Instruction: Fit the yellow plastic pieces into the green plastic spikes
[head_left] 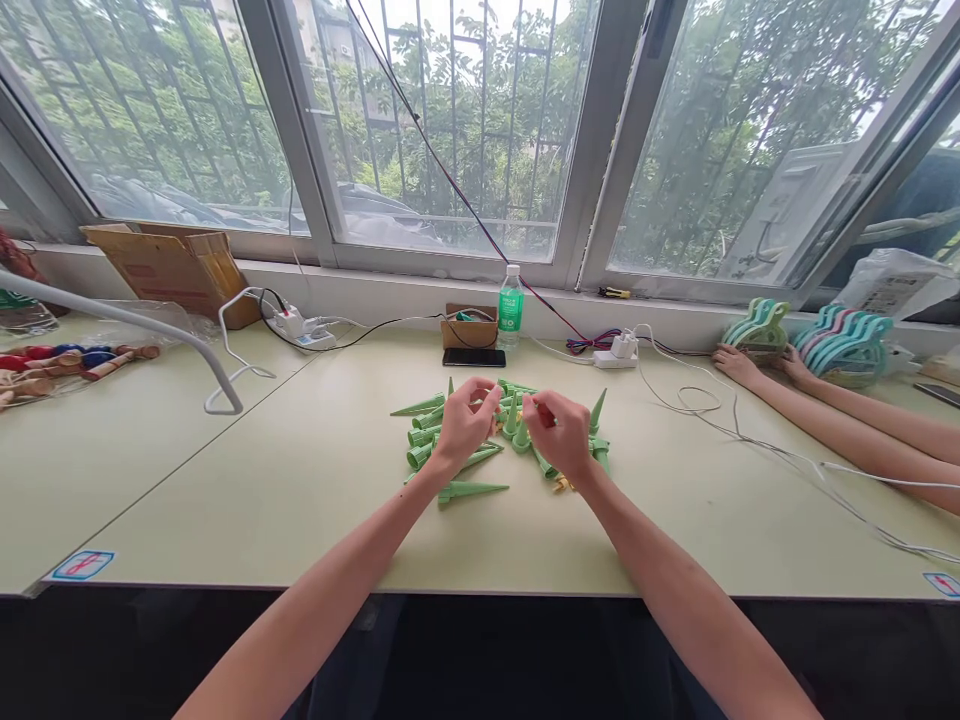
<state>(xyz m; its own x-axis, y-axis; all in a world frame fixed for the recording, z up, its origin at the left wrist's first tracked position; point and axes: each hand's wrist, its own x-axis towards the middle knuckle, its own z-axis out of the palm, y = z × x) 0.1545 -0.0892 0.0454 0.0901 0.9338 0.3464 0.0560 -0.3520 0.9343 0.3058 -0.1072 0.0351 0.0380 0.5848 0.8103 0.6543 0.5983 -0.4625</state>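
Observation:
Many green plastic spikes with ribbed collars, such as this green spike, lie in a loose pile on the pale table. A few stand point up, among them an upright green spike between my hands. My left hand is over the left part of the pile, thumb and fingers pinched together. My right hand hovers over the right part, its fingers curled and pinched, facing the left. Whatever either pinch holds is too small or hidden to make out. Small yellow pieces lie under my right hand.
Behind the pile are a black phone, a small cardboard box and a green-labelled bottle. White cables run across the right side. Another person's hands touch pastel hangers. A grey metal bar crosses the left.

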